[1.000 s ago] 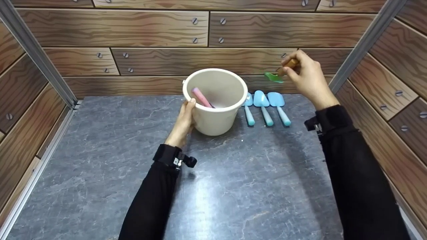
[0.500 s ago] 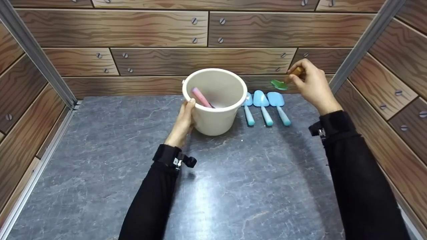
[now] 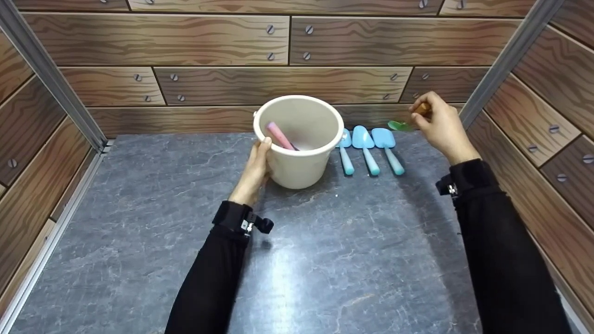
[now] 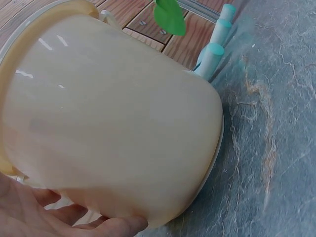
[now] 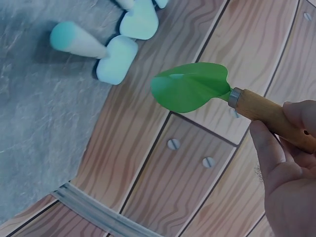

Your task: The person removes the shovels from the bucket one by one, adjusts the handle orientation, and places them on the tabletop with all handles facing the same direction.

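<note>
A cream bucket (image 3: 299, 170) stands upright toward the back of the table. My left hand (image 3: 253, 170) grips its near left side, thumb at the rim and the other fingers against the outer wall. Inside leans a tool with a pink handle (image 3: 280, 135); its lower end is hidden by the front wall. My right hand (image 3: 440, 126) holds a small hand trowel by its wooden handle (image 5: 264, 109), raised to the right of the bucket. The trowel's green blade (image 5: 190, 88) points left, above the table's back edge.
Three small blue shovels (image 3: 364, 138) with pale turquoise handles lie side by side just right of the bucket, the leftmost partly behind it. Wood-patterned panels (image 3: 222, 86) enclose the grey marbled table (image 3: 176, 222) at the back and both sides.
My right hand has moved to the right and lower with the trowel, away from the bucket. The left hand and bucket have stayed in place.
</note>
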Tool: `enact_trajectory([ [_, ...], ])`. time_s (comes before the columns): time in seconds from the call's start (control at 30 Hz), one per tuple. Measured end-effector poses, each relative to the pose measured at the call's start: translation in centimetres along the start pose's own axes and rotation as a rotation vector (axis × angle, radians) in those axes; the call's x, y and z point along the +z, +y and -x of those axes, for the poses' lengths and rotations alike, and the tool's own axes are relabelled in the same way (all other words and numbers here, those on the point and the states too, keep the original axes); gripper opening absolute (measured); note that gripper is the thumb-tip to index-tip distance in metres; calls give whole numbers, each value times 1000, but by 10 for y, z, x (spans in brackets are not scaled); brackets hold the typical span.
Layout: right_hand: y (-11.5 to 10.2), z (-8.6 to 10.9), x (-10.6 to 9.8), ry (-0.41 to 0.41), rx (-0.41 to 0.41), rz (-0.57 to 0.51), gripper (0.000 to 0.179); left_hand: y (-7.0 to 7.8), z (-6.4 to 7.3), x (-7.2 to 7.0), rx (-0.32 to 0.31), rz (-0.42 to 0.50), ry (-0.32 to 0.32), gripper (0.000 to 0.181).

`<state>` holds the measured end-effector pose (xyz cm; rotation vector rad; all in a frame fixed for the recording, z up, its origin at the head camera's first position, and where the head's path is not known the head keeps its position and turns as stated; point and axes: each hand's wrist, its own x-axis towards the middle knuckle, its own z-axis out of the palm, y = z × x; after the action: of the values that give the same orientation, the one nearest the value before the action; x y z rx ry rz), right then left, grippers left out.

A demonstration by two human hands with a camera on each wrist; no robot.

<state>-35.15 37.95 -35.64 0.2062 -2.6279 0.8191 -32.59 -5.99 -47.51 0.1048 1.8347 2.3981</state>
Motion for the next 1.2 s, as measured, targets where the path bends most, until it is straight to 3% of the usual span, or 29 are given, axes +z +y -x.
enact_trajectory([
  [0.43, 31, 8, 2, -6, 33, -4, 17, 0, 2, -1, 6, -23, 0, 88],
  [0.67, 45, 13, 6, -31, 79, -18, 18, -1, -1, -1, 11, 18, -2, 85],
  [0.87, 58, 17, 9, -30, 110, -26, 21, -1, 0, -1, -5, -17, 12, 86],
  [1.2, 73, 22, 14, -27, 112, -10, 19, -1, 0, -1, 2, -17, 4, 86],
])
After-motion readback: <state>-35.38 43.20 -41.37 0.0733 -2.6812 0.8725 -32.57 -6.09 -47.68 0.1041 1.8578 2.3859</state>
